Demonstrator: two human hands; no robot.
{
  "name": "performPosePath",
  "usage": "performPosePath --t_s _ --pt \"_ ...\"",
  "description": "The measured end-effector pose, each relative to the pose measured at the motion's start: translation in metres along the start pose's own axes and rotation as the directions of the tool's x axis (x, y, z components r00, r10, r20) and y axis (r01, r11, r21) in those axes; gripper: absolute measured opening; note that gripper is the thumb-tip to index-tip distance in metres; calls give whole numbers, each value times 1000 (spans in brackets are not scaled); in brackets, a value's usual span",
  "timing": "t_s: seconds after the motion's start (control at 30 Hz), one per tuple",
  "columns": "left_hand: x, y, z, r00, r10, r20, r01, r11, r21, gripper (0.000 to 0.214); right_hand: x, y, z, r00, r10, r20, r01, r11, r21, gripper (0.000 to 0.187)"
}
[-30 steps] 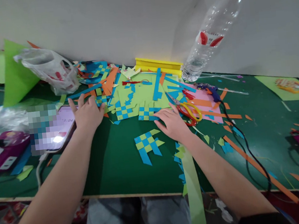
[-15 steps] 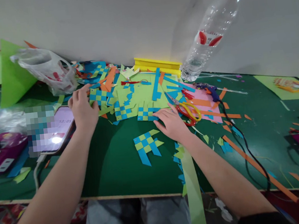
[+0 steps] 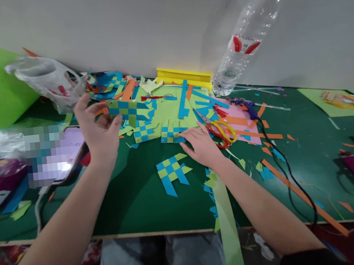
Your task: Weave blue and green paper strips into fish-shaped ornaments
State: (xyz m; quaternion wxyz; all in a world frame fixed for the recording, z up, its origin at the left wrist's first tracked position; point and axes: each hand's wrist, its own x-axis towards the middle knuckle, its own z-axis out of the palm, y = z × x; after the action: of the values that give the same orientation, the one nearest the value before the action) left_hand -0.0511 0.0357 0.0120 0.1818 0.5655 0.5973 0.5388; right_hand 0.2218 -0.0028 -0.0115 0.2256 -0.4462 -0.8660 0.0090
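Note:
My left hand [image 3: 97, 128] pinches a woven paper fish [image 3: 126, 108] in blue and green checks between thumb and fingers, lifted above the paper pile. My right hand [image 3: 201, 142] lies on the table with fingers stretched out, their tips touching the right side of a second woven paper fish [image 3: 168, 135]. Left of that one lies another checked paper fish [image 3: 142, 132]. Nearer my body, a larger woven paper fish [image 3: 172, 171] rests flat on the green table [image 3: 133, 200]. Scissors [image 3: 219, 130] with red and yellow handles lie just beyond my right hand.
A phone [image 3: 62, 155] on a cable lies at left, near a white plastic bag [image 3: 51, 80]. A tall clear bottle [image 3: 240, 45] stands behind the scissors. A glue gun [image 3: 248, 109] trails a black cord. Paper strips and scraps are scattered about; a green strip [image 3: 225, 211] overhangs the front edge.
My left hand has picked up the woven paper fish from the pile and raised it, turning it slightly. The right hand stays in nearly the same place. The view has shifted slightly.

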Motion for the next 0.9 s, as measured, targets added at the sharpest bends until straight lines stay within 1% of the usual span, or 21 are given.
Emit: performPosePath --t_s 0.03,0.1,0.13,0.2,0.27,0.33,0.4,0.47,0.5,0.53,0.6,0.73,0.83,0.9 --pt "0 -1 2 999 -31 19 32 994 -106 76 0 0 0 1000 -3 2 3 1000 5 32" --pt "0 -6 6 990 -135 35 139 966 -219 74 0 1 0 1000 -14 9 14 1000 18 31" --pt "1 -8 6 978 -195 72 207 948 -240 71 -1 1 0 1000 -20 14 20 999 25 31" --pt "2 -11 7 940 -298 165 331 913 -237 66 -1 2 1 999 -31 23 30 999 31 31" --pt "2 -11 6 908 -338 248 387 904 -184 65 -2 3 1 999 -33 27 32 999 29 31" --pt "1 -10 5 906 -322 275 350 935 -56 62 -2 2 1 999 -31 16 30 999 25 30" --pt "1 -8 3 920 -266 289 234 962 141 55 -2 1 0 999 -40 6 39 999 29 29" --pt "1 -8 1 926 -203 318 102 946 309 49 -2 -1 -2 998 -65 3 65 997 43 28" --pt "2 -7 0 924 -180 338 53 934 352 47 -2 -1 -3 996 -84 5 84 995 53 28" --pt "2 -8 0 919 -167 356 26 929 370 45 -1 -2 -4 994 -107 8 106 992 65 28" --pt "3 -8 -2 909 -166 382 21 934 356 44 -1 -4 -6 987 -162 19 159 983 90 30" --pt "4 -8 -4 873 -206 442 87 957 275 51 -2 -8 -9 962 -264 69 253 957 139 40" --pt "5 -7 -4 846 -228 483 142 968 208 56 -2 -12 -10 947 -303 104 285 945 161 53" --pt "5 -8 -4 831 -218 512 150 974 171 57 -3 -13 -9 942 -314 122 293 942 162 56"
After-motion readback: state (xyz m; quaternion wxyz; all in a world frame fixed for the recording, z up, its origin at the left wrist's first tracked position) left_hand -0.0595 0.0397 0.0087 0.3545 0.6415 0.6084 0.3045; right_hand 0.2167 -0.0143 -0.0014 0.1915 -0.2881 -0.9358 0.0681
